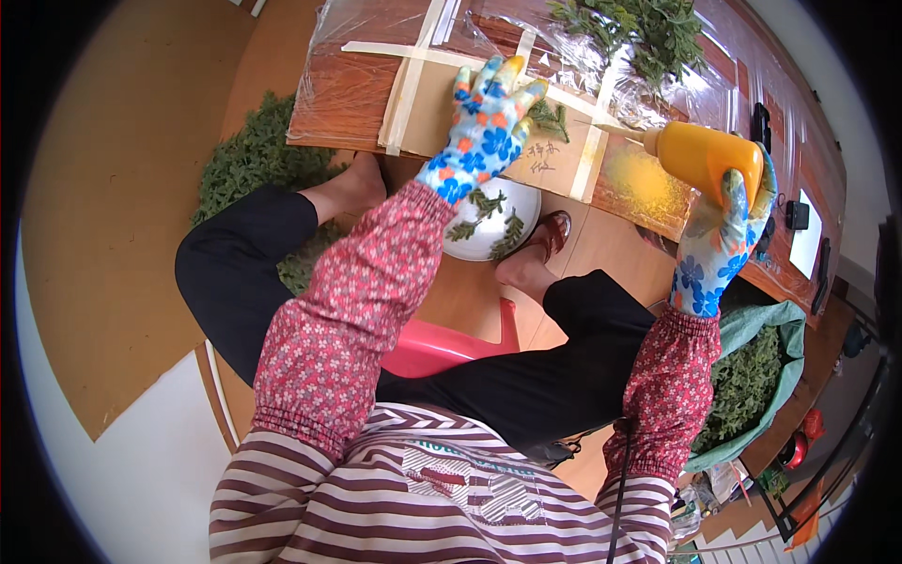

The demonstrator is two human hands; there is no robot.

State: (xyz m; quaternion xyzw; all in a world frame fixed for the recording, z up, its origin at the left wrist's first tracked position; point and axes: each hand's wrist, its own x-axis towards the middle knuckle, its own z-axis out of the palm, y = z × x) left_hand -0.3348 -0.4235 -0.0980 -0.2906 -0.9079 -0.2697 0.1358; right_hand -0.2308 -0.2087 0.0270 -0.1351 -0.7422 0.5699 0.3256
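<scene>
My right hand (719, 249), in a blue-flowered glove, is closed around a yellow squeeze bottle (709, 160). The bottle lies nearly level, its thin nozzle pointing left toward a green sprig (550, 120). My left hand (489, 117), gloved alike with yellow-stained fingertips, rests spread over a cardboard sheet (537, 167) at the table's near edge. That sprig lies beside its thumb side; whether the hand touches it is hard to tell. Under the bottle, a patch of yellow powder or stain (648, 179) covers the table edge.
Green foliage (658, 38) is piled on the plastic-covered table (338, 94). Below the edge, a white basin (479, 240) holds a few sprigs. More foliage (258, 150) lies left on the floor, and a green sack (789, 329) of it stands right. A red stool (442, 350) is beneath me.
</scene>
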